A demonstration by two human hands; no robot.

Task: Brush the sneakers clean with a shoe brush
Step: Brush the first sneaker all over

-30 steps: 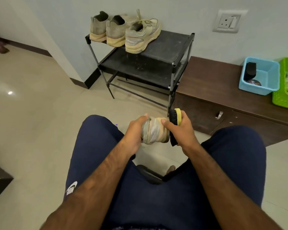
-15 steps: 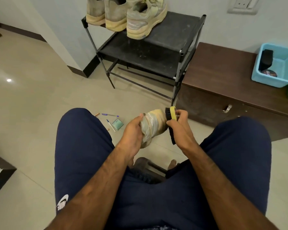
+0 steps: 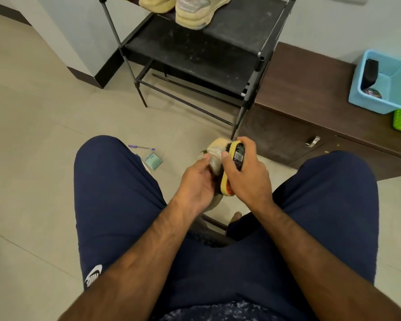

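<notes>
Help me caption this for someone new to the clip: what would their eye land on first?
Dead centre, between the knees, the right hand grips a yellow-backed shoe brush against a pale sneaker that the left hand holds. Behind, more sneakers sit on the top shelf of a black shoe rack, and a bright blue basket stands on the brown cabinet at right.

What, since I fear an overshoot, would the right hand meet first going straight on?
Probably the sneaker: the right hand grips the brush, which lies against it, though depth is unclear.
</notes>
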